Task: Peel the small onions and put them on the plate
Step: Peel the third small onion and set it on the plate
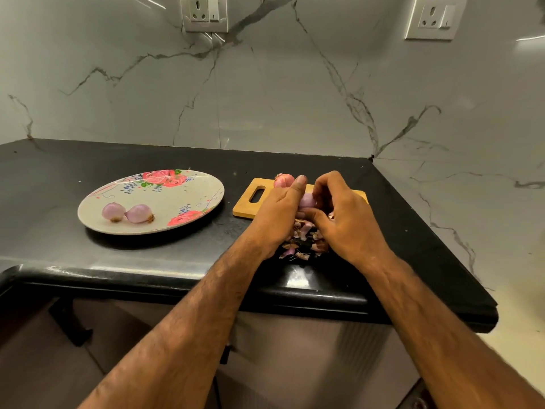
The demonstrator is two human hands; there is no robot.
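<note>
Head, onion (307,200) in left hand (277,215), right hand (349,221)

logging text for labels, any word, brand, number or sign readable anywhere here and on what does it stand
No text can be read anywhere in this view.
The plate shows printed flowers only, no lettering.
The cutting board is plain wood, no mark visible.
The wall socket on the left has a small dark mark on its switch, too small to read.
The wall socket on the right has the same, too small to read.
</note>
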